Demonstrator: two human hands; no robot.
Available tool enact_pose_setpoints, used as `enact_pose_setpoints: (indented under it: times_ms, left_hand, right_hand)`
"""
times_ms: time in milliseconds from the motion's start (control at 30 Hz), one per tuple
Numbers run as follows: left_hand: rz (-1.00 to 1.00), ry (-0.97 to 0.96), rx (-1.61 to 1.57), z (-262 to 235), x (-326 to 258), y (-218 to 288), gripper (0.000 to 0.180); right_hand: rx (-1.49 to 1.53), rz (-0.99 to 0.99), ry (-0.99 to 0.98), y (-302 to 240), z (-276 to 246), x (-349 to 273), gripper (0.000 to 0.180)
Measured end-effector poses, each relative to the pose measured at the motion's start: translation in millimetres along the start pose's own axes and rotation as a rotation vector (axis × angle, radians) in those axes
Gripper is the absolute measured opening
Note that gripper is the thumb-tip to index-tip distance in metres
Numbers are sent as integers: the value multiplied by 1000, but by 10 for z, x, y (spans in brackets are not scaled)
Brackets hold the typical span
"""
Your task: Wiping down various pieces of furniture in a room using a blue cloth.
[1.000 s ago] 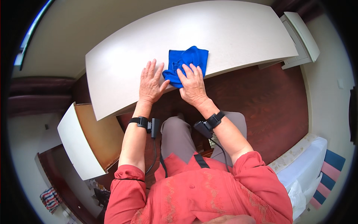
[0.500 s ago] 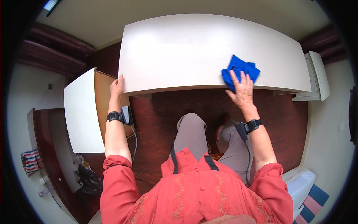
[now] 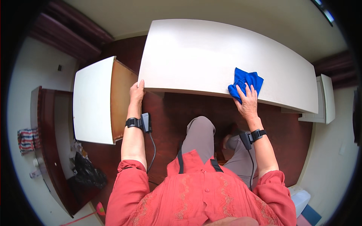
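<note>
A long white tabletop stretches across the upper part of the head view. My left hand grips its near left corner, with the thumb on top and the other fingers mostly hidden around the side. Toward the right, at the near edge, lies a crumpled blue cloth. My right hand holds it against the surface, fingers bent over it and pointing away from me. Each wrist has a black strap with a small device and a cable.
A white cabinet with a bare brown side stands left of the tabletop. At the right end is a smaller white cabinet. Below is the dark red floor. A black plastic bag lies at the lower left.
The whole view has swung, so the tabletop now slopes down to the right. The blue cloth has bunched slightly under my right hand. My left hand stays at the corner.
</note>
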State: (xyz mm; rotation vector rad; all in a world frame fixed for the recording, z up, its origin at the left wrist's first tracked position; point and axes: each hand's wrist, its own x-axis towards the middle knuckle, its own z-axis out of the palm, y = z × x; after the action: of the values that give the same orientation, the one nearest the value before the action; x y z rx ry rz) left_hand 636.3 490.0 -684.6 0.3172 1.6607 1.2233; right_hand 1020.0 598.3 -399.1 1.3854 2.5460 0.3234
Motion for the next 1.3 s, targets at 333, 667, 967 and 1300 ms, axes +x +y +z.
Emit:
enact_pose_setpoints:
  times_ms: [333,667,967,1300]
  left_hand:
    - [-13,75,230,147,-446,148,36]
    - [30,208,276,170,-909,63,45]
    - [-81,264,320,272,-763,201,66]
    - [336,325,463,409,-329,413,53]
  right_hand:
    - [58,-10,-96,59,-161,-188,60]
    - [146,-194,-224,-503,-121,240,58]
    - [332,-582,-122,-1937,419,947,45]
    - [77,-363,-30,-1826,692,1530,48]
